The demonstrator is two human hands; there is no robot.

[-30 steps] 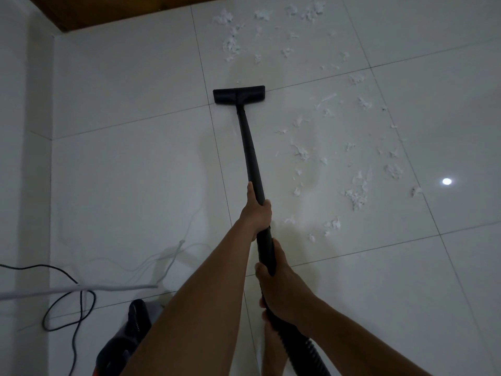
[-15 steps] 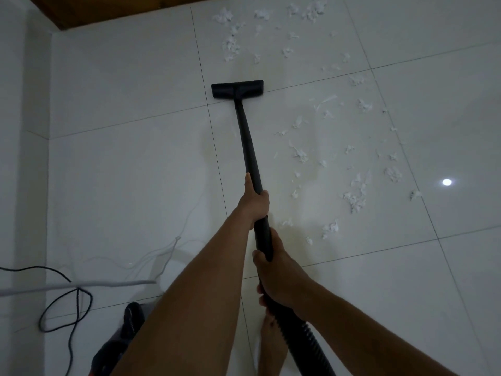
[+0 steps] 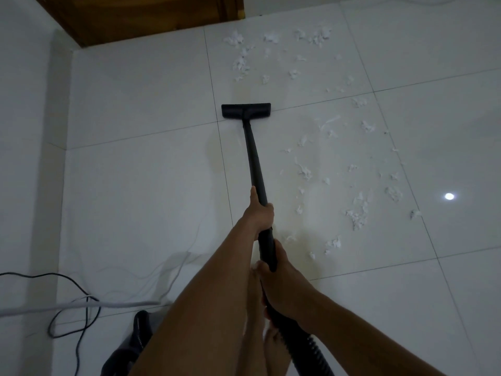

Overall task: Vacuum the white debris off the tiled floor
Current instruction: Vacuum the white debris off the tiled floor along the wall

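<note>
The black floor nozzle lies flat on the tiled floor, just beside a crossing of grout lines. From its middle the black wand slopes back toward the person. The left hand grips the wand partway back from the nozzle: its fingers are curled round the tube and its thumb lies straight along it, pointing at the nozzle. The right hand holds the wand farther back from the nozzle, fingers wrapped tight round it close to where the ribbed hose shows.

The white debris lies in loose tufts to the right of the nozzle, strung out along that side of the wand toward the person; more tufts lie beyond the nozzle and to its right, toward a brown wooden door. None touches the nozzle.

Well back from the nozzle and to its left, the dark vacuum body sits at the bottom edge, with a black cable looped on the floor and a pale cord crossing it. A bare foot shows beneath the arms. Far right of the nozzle a bright spot of light shines on a tile.
</note>
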